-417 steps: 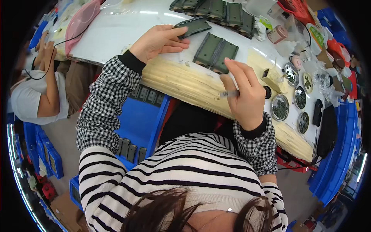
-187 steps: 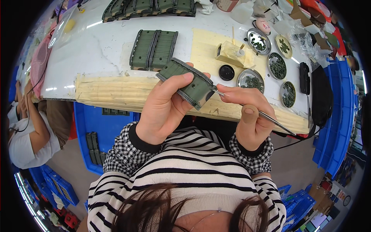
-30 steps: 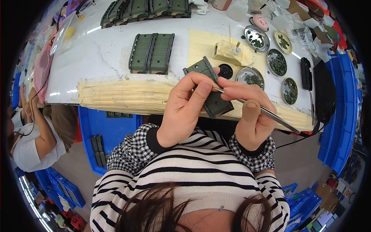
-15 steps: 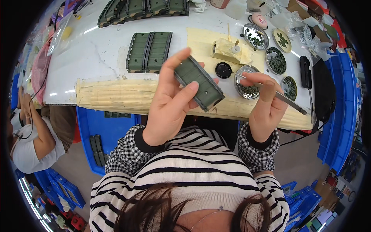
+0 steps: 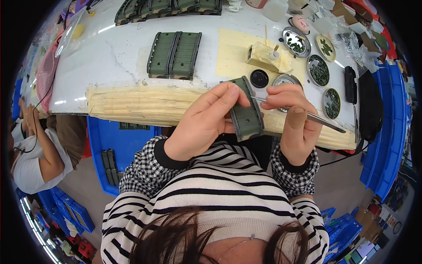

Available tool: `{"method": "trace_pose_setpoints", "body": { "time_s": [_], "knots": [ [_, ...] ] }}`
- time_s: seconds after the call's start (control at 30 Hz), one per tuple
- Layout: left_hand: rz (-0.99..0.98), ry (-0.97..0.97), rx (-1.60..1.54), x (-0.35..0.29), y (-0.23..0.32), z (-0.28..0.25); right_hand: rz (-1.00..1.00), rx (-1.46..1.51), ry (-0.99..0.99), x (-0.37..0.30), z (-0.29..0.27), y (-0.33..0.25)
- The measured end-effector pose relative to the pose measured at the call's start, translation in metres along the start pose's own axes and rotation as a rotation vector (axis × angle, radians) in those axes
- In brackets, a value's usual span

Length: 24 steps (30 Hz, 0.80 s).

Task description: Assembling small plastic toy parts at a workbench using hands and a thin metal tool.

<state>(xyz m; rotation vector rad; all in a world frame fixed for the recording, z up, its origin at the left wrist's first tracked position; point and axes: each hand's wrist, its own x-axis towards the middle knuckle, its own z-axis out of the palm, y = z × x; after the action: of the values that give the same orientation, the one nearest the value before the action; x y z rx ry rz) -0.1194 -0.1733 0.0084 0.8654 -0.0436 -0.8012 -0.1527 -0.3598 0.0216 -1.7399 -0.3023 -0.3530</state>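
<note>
A dark green ribbed panel piece (image 5: pixel 247 119) is gripped in my left hand (image 5: pixel 203 119), its thumb lying over the upper part. The piece is tilted above the table's padded front edge. In my right hand (image 5: pixel 300 123) is a pair of metal tweezers (image 5: pixel 326 122), held between thumb and fingers. The tweezers' tips are at the right edge of the green piece; whether they touch it or hold anything is too small to tell. Behind my right hand, a round metal dish (image 5: pixel 288 80) is partly hidden. A black round lid (image 5: pixel 259 78) lies just beyond the green piece.
Similar green pieces (image 5: pixel 174 55) rest on the table, with more along its far edge. Dishes of small green bits (image 5: pixel 318 70) stand at the right, near a tape-wrapped bottle holder (image 5: pixel 266 58). A blue bin (image 5: pixel 105 145) is below left; a person (image 5: pixel 41 149) sits beyond it.
My left hand has turned the green piece more upright and brought it slightly right and down. The tweezers in my right hand have left the metal dish and come to the piece's edge.
</note>
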Motion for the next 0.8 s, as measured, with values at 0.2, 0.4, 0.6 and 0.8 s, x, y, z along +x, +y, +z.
{"method": "trace_pose_setpoints", "body": {
  "time_s": [0.2,0.4,0.6,0.8],
  "knots": [
    [-0.003,-0.113,-0.111,0.002,-0.003,-0.003,0.04,0.051,-0.071,0.0,0.002,-0.004],
    [0.012,-0.076,-0.064,-0.001,-0.005,-0.002,0.029,0.057,-0.097,0.0,0.002,-0.002],
    [-0.017,-0.077,-0.115,-0.001,0.0,0.002,0.134,0.157,0.074,-0.002,0.002,-0.005],
    [0.245,0.148,-0.065,-0.008,0.013,0.0,0.029,-0.34,0.151,0.005,-0.004,0.033]
  ]
}}
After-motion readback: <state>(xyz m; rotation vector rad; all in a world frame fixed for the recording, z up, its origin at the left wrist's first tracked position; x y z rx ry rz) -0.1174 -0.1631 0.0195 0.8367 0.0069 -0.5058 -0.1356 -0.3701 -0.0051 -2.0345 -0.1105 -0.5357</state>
